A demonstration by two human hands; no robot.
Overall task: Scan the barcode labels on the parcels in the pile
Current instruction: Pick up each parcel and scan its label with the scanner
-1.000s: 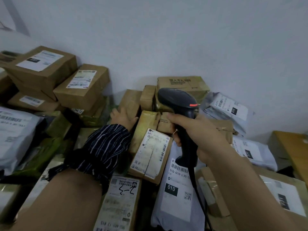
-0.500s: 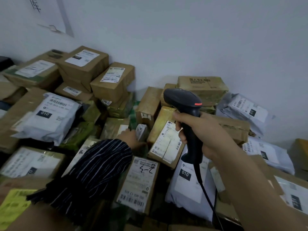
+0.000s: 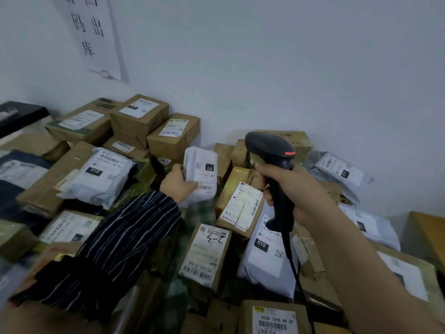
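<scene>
Since the frame half a second before, the left hand (image 3: pixel 177 183) has come up out of the pile of brown cardboard boxes and white plastic mailers (image 3: pixel 168 141) with a small white plastic mailer parcel (image 3: pixel 201 172). That parcel is now held above the heap, its printed label with a barcode and a black "010" patch facing the camera. The thumb lies on the label's lower left; the fingers are hidden behind the parcel. A dark sleeve with thin white stripes (image 3: pixel 115 244) covers that forearm.

The right hand (image 3: pixel 298 189) grips the handle of a black handheld barcode scanner (image 3: pixel 271 150) with an orange-red stripe on its head. It stands upright just right of the lifted parcel, not touching it, head pointing left. Its black cable (image 3: pixel 294 268) hangs down across a larger white mailer marked "010" (image 3: pixel 262 261). A white paper sign with black characters (image 3: pixel 94 37) hangs on the pale wall (image 3: pixel 289 68).
</scene>
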